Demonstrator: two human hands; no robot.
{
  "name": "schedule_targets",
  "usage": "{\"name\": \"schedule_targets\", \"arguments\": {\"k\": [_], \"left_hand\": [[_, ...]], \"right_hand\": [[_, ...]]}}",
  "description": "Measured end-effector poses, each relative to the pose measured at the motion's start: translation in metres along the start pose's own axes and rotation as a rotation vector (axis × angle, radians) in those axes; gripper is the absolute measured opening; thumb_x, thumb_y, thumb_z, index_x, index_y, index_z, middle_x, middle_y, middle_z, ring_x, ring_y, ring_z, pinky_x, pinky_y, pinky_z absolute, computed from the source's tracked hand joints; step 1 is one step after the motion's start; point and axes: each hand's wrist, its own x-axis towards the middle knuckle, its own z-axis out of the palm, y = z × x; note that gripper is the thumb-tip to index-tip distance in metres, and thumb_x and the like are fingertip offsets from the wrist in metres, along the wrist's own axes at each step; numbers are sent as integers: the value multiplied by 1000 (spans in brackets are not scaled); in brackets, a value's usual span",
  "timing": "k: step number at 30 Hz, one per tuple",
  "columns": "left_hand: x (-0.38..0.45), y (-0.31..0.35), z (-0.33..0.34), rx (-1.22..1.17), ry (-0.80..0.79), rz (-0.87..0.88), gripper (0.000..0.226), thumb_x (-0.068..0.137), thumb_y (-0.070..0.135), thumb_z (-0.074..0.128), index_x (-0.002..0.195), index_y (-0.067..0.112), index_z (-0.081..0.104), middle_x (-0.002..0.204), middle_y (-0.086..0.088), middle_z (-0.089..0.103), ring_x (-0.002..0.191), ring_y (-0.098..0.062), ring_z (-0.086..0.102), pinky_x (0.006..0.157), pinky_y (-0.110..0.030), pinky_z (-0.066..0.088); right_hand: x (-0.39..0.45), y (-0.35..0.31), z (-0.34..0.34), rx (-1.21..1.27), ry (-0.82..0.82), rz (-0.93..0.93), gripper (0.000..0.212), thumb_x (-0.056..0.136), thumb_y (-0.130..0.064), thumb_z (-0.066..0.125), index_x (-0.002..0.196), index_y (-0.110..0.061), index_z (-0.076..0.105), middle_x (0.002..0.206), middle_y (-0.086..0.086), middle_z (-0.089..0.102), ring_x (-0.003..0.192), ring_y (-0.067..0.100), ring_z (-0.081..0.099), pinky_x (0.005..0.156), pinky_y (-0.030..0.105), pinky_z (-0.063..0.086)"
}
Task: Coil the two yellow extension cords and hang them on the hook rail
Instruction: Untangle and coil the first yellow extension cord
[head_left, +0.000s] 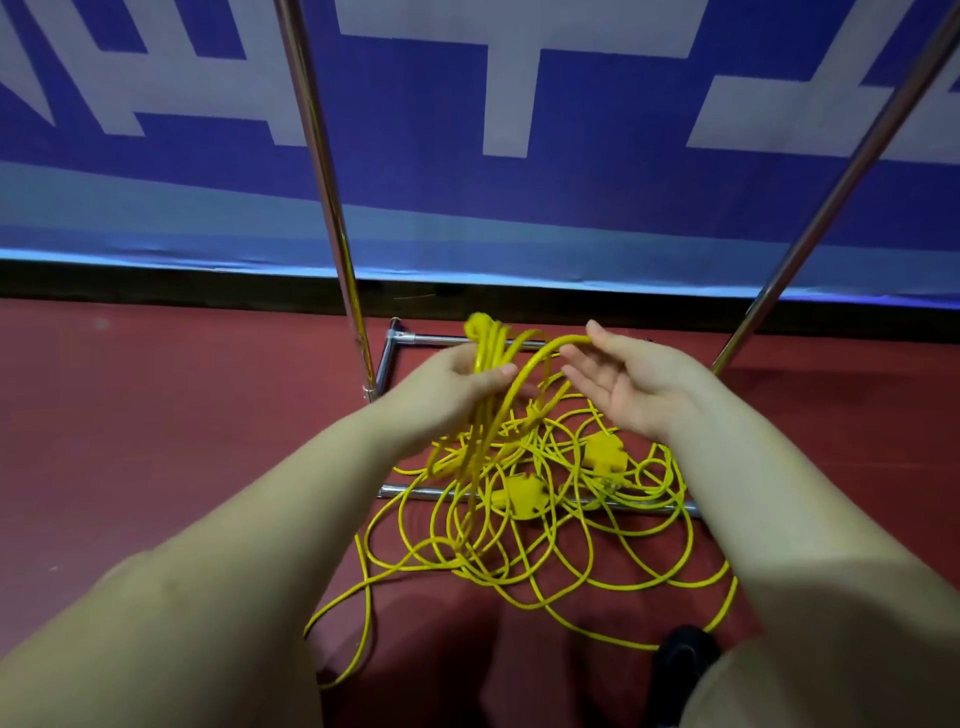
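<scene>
My left hand (457, 382) grips a bundle of yellow cord loops (485, 358) held up above the floor. One strand arcs from the bundle to my right hand (631, 382), whose fingers are straight with the palm facing up; the strand lies across its fingertips. Below the hands, a loose tangle of yellow cord (524, 551) spreads over the red floor. Two yellow socket blocks (524, 496) (605, 452) lie in the tangle. The hook rail itself is out of view; only the rack's chrome poles show.
Two chrome uprights (332, 208) (831, 202) rise from a chrome base frame (410, 340) on the red floor; its front bar (415, 491) lies under the cords. A blue and white banner (467, 104) hangs behind. A black object (683, 649) sits at bottom right.
</scene>
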Motion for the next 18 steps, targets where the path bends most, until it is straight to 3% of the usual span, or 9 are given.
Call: {"name": "schedule_targets", "arguments": {"k": [8,12,14,16,18], "left_hand": [[0,4,17,-193,-143,-86,11,98,9,44,96,10,55,77,-4,72,69,-12,70,64,-27,59],[3,4,13,-147,-9,-29,11,98,6,45,91,10,53,71,-3,69,64,-11,69,62,-31,58],[8,4,10,-229,103,-3,11,98,7,45,91,9,54,68,-1,70,64,-13,69,60,-34,58],[9,6,6,-315,210,17,12,98,9,45,91,9,55,66,-1,71,62,-13,69,55,-32,58],[10,9,4,-423,280,18,15,98,9,44,88,8,55,65,-1,71,59,-12,69,51,-29,58]], "right_hand": [[10,-3,-3,95,106,-50,14,92,-8,55,78,-5,53,47,6,63,44,12,65,47,25,55],[9,-3,-2,37,45,-62,14,92,-15,54,82,-5,54,57,5,67,50,12,67,48,23,56],[7,-1,-1,-223,14,-94,19,91,-25,56,84,-8,56,72,7,69,55,11,69,51,23,56],[4,7,0,-658,-15,-138,25,87,-35,61,84,-10,59,83,11,69,60,10,69,55,24,57],[-1,18,3,-1063,-67,-172,31,80,-42,66,80,-11,65,78,7,70,62,9,67,58,24,55]]}}
